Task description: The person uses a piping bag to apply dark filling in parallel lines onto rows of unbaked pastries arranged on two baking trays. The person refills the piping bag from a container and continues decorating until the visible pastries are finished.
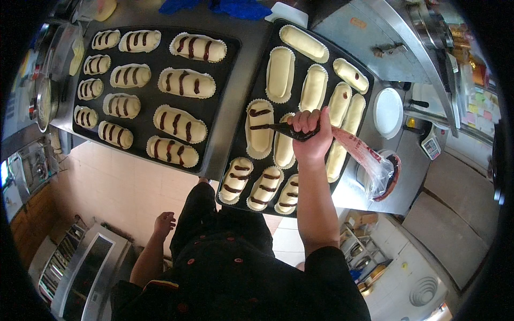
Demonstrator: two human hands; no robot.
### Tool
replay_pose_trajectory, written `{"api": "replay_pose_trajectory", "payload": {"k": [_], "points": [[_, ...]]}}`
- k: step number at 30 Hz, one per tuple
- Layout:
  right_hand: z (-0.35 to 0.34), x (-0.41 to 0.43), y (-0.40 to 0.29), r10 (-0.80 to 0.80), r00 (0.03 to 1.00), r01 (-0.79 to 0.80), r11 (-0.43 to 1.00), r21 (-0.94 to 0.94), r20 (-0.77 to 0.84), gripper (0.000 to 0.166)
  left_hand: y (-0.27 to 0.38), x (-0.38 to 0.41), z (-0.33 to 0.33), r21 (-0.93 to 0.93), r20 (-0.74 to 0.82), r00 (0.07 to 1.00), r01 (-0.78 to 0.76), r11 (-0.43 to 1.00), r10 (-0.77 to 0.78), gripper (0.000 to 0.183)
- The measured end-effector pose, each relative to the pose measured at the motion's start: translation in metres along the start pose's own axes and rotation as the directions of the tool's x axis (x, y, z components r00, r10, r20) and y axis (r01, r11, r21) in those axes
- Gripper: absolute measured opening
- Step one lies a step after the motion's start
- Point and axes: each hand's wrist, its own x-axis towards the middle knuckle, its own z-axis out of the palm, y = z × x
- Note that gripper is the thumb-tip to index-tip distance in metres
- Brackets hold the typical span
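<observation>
My right hand (312,134) grips a plastic piping bag (357,148) filled with dark brown paste. The bag's tip is over an oblong dough roll (259,140) in a white paper case, where a curved dark stripe and a second stripe show. This roll lies on the right black baking tray (237,140). Three rolls at that tray's near edge, one a striped dough roll (235,180), bear dark stripes; several others are plain or have a small dark spot. On the left black baking tray (144,88), all the rolls have stripes. My left hand (165,222) hangs empty beside my body, fingers loosely curled.
A bowl with dark paste (395,176) stands to the right, partly behind the bag's loose end. Beyond it are a white round lid or plate (388,112) and a digital scale (431,145). A white scraper (288,14) and blue cloth (241,9) lie behind the trays.
</observation>
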Motion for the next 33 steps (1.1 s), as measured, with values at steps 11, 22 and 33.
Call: {"api": "replay_pose_trajectory", "payload": {"k": [11,22,33], "points": [[0.007,-0.024,-0.005,-0.015,1.000,0.016,1.000,0.021,-0.027,0.055,0.006,-0.004,-0.008,0.062,-0.020,1.000,-0.014,0.998,0.016,0.027],[0.007,-0.039,0.022,0.068,0.997,-0.067,0.998,0.009,-0.029,0.057,-0.001,0.006,-0.016,0.040,0.003,1.000,-0.015,0.999,0.015,0.031],[-0.009,-0.037,0.004,0.007,0.999,-0.006,1.000,0.014,-0.050,0.056,0.000,0.002,-0.013,0.032,-0.005,1.000,-0.009,0.999,0.009,0.030]]}}
